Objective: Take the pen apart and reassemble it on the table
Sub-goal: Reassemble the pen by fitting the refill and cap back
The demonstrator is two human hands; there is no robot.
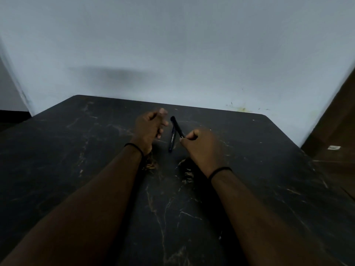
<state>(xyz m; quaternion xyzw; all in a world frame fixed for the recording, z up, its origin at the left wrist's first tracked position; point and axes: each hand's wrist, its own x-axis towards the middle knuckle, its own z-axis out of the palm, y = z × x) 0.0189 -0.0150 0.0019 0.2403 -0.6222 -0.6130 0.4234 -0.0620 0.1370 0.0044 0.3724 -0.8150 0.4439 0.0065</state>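
Observation:
On the black marble table [96, 150] lies a dark blue pen barrel [172, 141] with small white lettering, between my two hands. My right hand [203, 148] is closed around the lower end of a black pen part [177, 126], probably the cap, which sticks up and to the left above the barrel. My left hand [150, 127] hovers just left of the barrel, blurred, fingers loosely curled and apart, with nothing visible in it. Both wrists wear thin black bands.
A pale wall [172, 54] rises directly behind the table's far edge. A brown wooden surface [338, 131] stands at the right, beside the table's right edge. The table has a rounded far-left corner.

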